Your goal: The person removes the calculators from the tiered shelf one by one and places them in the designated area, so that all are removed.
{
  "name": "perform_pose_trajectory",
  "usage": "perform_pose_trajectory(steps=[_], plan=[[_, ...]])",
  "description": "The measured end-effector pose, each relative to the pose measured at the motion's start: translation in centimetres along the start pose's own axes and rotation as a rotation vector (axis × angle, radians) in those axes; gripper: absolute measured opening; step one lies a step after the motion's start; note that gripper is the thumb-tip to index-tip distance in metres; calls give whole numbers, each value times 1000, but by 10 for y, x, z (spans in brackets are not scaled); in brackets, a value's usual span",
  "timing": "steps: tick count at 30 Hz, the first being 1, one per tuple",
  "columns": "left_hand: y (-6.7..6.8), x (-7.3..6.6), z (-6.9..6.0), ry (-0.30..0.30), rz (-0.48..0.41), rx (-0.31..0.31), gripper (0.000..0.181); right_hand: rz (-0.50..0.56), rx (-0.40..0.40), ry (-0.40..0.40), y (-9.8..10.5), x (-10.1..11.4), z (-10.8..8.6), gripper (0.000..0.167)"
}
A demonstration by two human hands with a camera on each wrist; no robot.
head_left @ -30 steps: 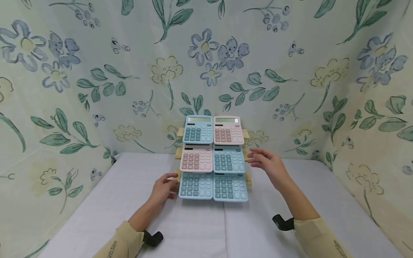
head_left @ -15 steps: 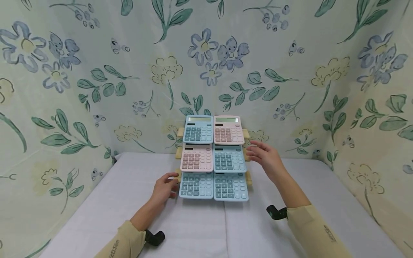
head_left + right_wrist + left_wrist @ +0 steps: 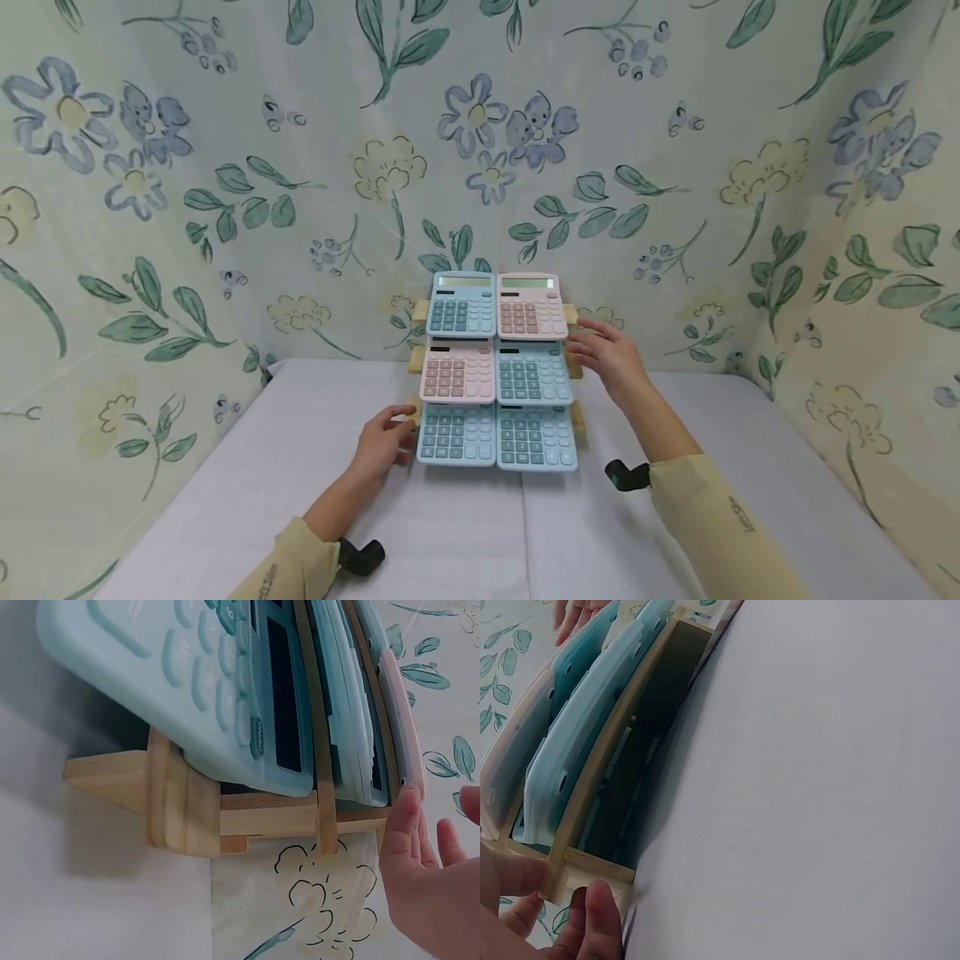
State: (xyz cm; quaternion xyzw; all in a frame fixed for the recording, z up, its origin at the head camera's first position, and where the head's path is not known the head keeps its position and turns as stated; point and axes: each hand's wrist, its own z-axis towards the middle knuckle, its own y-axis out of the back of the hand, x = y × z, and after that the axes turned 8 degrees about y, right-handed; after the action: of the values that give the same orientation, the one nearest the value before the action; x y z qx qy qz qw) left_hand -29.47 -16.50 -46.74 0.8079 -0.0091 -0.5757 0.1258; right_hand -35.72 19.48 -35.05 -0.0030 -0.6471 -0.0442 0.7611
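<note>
A wooden rack (image 3: 413,414) holds several calculators in three tiers. My left hand (image 3: 381,443) grips the rack's lower left end; in the left wrist view its fingers (image 3: 600,915) lie on either side of the wooden corner. With fingers nearly straight, my right hand (image 3: 613,358) reaches the right side; in the right wrist view its fingertips touch the edge of the pink calculator (image 3: 401,712). That pink calculator (image 3: 531,307) stands top right, beside a blue calculator (image 3: 461,307). Below are a pink calculator (image 3: 457,372) and a blue calculator (image 3: 534,373), then two blue calculators (image 3: 457,435) in front.
A white cloth (image 3: 465,533) covers the table under the rack. Behind and at both sides hangs a floral curtain (image 3: 315,208). Black wrist mounts (image 3: 360,557) stick out from both sleeves.
My right hand has moved slightly up and to the left, closer to the top right calculator. The left hand stays at the rack's lower left end, and the calculators stay in place.
</note>
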Motion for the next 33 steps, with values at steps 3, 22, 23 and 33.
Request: perform_pose_trajectory(steps=[3,22,23,33], plan=[[1,-1,0,6,-3,-6,32,-7,-4,-3,-2,0,4,50],[2,1,2,1,-7,8,34,99,-12,-47,-15,-5,19,51],[2,0,2,2,-7,8,33,95,-11,-48,-16,-5,19,52],[3,0,1,-1,-8,11,33,96,20,-27,-20,-2,21,58]])
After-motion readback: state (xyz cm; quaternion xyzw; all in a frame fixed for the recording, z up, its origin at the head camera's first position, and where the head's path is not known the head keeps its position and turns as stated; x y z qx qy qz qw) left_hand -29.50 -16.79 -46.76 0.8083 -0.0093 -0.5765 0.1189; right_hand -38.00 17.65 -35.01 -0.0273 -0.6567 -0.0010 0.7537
